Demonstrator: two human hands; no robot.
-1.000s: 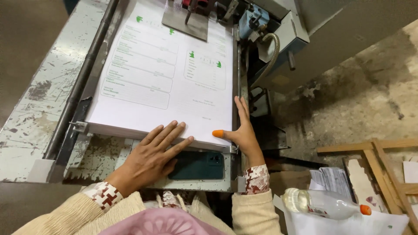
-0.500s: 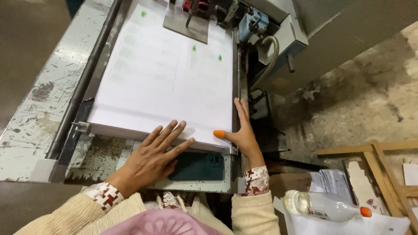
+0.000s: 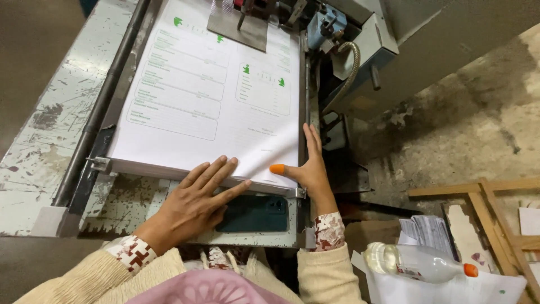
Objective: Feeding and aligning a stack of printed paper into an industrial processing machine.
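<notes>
A thick stack of white printed sheets point(image 3: 208, 107) with green form outlines lies on the worn metal bed of a printing machine point(image 3: 50, 135). My left hand point(image 3: 194, 202) rests flat, fingers spread, against the stack's near edge. My right hand point(image 3: 306, 166) presses along the stack's right side, its thumb capped with an orange rubber tip lying on the top sheet's corner. Neither hand holds anything. A dark green phone point(image 3: 256, 214) lies on the bed just beneath my left fingers.
A metal clamp plate point(image 3: 239, 25) and machine parts with a coiled hose point(image 3: 349, 62) stand at the far end. On the floor to the right are a wooden frame point(image 3: 489, 208), a stack of papers point(image 3: 430, 231) and a plastic bottle with an orange cap point(image 3: 416, 262).
Half a second ago the top sheet looked nearly blank or blurred; now a printed green form is sharp on top. My hands have stayed in place.
</notes>
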